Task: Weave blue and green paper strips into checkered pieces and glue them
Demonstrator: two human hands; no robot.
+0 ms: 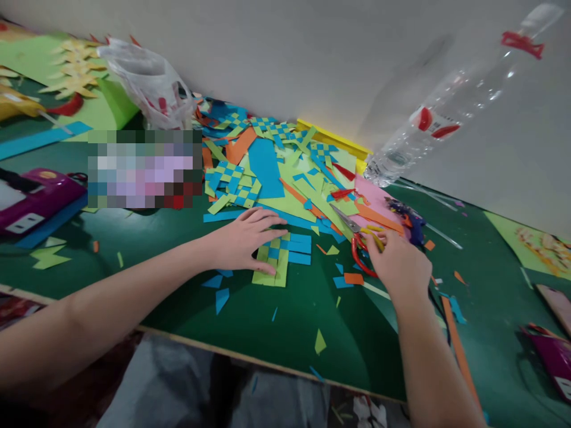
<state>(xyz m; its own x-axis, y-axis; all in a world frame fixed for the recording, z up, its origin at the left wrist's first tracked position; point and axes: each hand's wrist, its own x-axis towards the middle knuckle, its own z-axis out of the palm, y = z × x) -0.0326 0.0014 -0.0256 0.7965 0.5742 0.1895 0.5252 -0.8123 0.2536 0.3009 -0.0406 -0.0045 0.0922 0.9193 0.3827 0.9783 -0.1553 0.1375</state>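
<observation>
My left hand (250, 238) lies over a small woven square of blue and light-green paper strips (279, 257), its fingers spread. Loose blue strip ends stick out to the right of the weave and green ends point toward me. In my right hand (398, 261) are scissors (352, 223) with a red loop and a yellow loop. The fingers close around the yellow loop, and the blades point away to the upper left, over the edge of the paper heap. Part of the weave is hidden beneath my left hand.
Behind my hands spreads a heap of paper strips and checkered weaves (267, 169). A tilted clear plastic bottle (437, 119) stands by the wall. At left are a white plastic bag (149, 83), a purple device (40, 199) and a yellow glue gun (20, 104). Scraps litter the green table (330, 303).
</observation>
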